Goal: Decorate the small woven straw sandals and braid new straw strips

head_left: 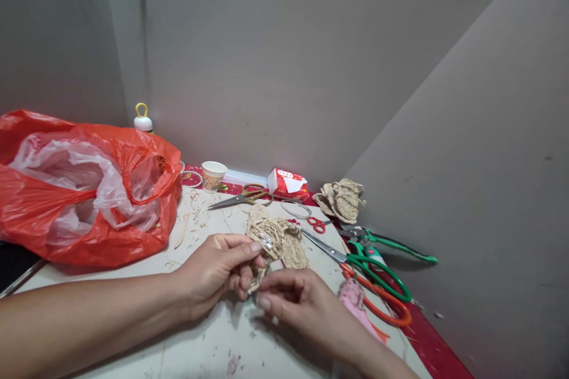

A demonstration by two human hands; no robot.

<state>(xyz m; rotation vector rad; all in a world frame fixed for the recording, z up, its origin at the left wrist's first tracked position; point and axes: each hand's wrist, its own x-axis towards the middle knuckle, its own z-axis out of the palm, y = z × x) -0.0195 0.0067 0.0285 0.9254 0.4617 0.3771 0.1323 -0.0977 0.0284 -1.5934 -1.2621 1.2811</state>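
Observation:
A flower of braided straw [294,243] with rounded petals is held up over the table, a cluster of pearly white beads [267,241] at its centre. My left hand [224,269] grips it from the left, thumb pressed close to the beads. Just below and to the right, my right hand [296,296] has its thumb and fingers pinched together by the lower petal. Whatever lies between those fingertips is too small or hidden to name. Something white is wrapped round one of its fingers [276,266].
A red plastic bag [133,247] fills the left side. Along the back stand a paper cup [214,176], brown-handled scissors [242,196] and a tissue pack [288,184]. More straw pieces [342,200], green-handled scissors [377,268], pliers [395,245] and an orange-handled tool [391,311] lie rightward.

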